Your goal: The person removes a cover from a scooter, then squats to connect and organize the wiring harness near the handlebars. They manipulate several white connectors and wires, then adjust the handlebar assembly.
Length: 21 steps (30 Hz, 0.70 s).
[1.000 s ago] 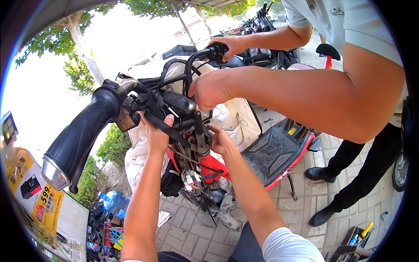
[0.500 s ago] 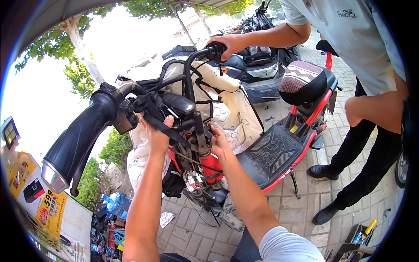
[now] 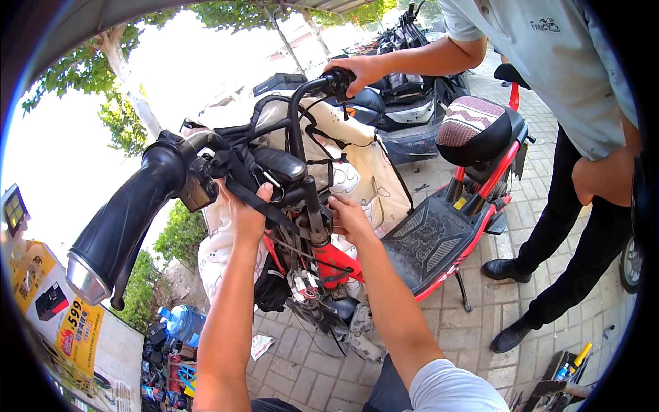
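Note:
A red electric scooter [image 3: 336, 266] stands in front of me, its front opened up with loose wires and connectors [image 3: 302, 283] hanging below the steering stem [image 3: 315, 213]. My left hand [image 3: 244, 211] is closed at a black strap [image 3: 264, 206] beside the dark display [image 3: 280, 163]; its thumb points up and its other fingers are hidden behind. My right hand [image 3: 350, 218] is at the right side of the stem, fingers curled behind it; what they grip is hidden. The black left handlebar grip [image 3: 127, 223] sticks out toward me.
Another person's hand [image 3: 360, 72] holds the far handlebar end; that person [image 3: 549, 103] stands at right. A cream patterned cover [image 3: 371, 161] drapes the scooter's front. A blue water jug [image 3: 182, 324], a yellow sign [image 3: 72, 316] and a tool box [image 3: 563, 378] stand around on the paving.
My right hand and forearm have shifted slightly at the stem. The other person's lowered arm has moved a little. My left hand stays in place.

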Each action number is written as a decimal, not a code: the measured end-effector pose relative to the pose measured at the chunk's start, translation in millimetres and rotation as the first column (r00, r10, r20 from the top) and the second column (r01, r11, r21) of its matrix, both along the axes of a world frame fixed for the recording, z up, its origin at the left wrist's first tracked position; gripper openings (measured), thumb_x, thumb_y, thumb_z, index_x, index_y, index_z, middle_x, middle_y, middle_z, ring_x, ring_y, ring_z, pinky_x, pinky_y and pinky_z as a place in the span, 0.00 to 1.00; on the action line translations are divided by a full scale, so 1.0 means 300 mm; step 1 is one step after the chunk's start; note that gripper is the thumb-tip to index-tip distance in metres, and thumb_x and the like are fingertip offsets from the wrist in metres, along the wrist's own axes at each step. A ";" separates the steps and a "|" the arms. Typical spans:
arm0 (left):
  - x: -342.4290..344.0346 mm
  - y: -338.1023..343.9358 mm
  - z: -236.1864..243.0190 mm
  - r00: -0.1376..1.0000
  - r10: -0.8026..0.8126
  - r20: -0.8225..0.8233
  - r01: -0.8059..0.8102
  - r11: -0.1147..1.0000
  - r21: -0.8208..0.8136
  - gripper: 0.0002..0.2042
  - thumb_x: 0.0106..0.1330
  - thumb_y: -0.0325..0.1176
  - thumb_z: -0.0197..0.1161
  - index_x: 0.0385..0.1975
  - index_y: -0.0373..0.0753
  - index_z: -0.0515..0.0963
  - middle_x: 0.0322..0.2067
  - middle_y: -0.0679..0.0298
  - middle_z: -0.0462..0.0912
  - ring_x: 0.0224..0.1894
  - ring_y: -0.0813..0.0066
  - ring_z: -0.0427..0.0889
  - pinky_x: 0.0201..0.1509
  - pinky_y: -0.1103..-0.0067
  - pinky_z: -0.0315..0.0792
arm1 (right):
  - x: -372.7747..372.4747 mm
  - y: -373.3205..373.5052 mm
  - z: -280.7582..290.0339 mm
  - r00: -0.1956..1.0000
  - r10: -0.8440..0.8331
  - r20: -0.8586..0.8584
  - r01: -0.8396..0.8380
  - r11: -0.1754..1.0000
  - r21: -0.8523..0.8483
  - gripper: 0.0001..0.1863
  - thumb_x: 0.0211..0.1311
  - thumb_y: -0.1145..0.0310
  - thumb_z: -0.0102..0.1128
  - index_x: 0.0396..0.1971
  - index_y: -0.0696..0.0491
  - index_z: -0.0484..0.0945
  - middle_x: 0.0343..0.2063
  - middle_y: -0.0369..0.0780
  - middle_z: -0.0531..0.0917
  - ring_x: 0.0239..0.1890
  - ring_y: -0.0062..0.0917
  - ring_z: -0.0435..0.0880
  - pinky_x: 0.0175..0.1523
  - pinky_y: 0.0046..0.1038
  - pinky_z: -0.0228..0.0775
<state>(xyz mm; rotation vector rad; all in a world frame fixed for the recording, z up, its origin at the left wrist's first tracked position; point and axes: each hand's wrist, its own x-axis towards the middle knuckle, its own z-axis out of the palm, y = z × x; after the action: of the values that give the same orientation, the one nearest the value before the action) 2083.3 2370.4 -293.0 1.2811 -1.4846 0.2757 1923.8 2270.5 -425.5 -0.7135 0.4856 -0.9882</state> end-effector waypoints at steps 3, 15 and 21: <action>-0.011 0.004 0.006 1.000 0.014 0.017 -0.013 0.999 -0.036 0.49 0.51 0.42 0.70 0.69 0.33 0.47 0.69 0.49 0.49 0.70 0.50 0.48 0.73 0.64 0.43 | -0.149 0.065 0.174 0.762 -0.589 -0.270 0.312 0.698 -0.644 0.13 0.60 0.74 0.48 0.39 0.58 0.82 0.27 0.43 0.82 0.38 0.28 0.82 0.44 0.29 0.74; -0.052 -0.002 0.008 1.000 -0.006 0.009 0.007 1.000 -0.026 0.47 0.51 0.40 0.69 0.69 0.32 0.48 0.69 0.49 0.49 0.70 0.49 0.48 0.73 0.66 0.44 | -0.025 -0.045 0.454 0.805 -0.556 0.210 0.419 0.281 -0.863 0.14 0.53 0.73 0.46 0.27 0.56 0.84 0.27 0.40 0.71 0.34 0.28 0.73 0.44 0.26 0.65; -0.049 -0.010 0.016 0.999 -0.013 0.030 0.013 1.000 -0.011 0.48 0.51 0.40 0.70 0.69 0.31 0.48 0.68 0.48 0.51 0.70 0.49 0.48 0.72 0.66 0.44 | -0.024 -0.049 0.457 0.810 -0.542 0.224 0.422 0.274 -0.864 0.14 0.53 0.71 0.46 0.27 0.57 0.83 0.27 0.40 0.71 0.35 0.29 0.73 0.45 0.27 0.65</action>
<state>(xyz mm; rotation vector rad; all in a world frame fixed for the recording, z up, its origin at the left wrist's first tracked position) 2068.5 2367.3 -288.1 1.2629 -1.5140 0.2956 1916.6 2255.8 -288.3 -1.6802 0.2293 -1.8635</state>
